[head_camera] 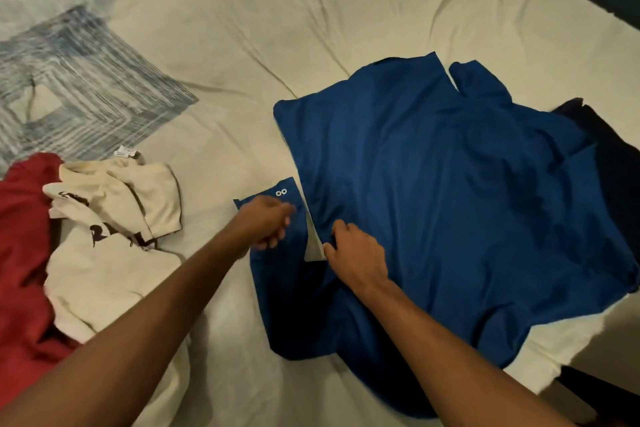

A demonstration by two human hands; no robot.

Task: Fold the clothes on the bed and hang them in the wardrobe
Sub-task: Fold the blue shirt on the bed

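Under the left hand (268, 224), fingers curled onto the cuff of the blue shirt (450, 191); right hand (353, 253) fingers pinching its edge. Beyond the left fingers, cream garment (117, 218) and red garment (24, 253) heaped unfolded on the bed (277, 10). Folding barely begun; hanging all left.

Matt blue cloth shirt (433, 191), creased cream cotton sheet (277, 17)

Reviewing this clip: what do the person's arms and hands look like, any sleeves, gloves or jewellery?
Both forearms are bare as far as the frame shows, with no sleeves in view. The left hand and right hand wear no gloves; no watch, bracelet or ring is visible on wrists or fingers.
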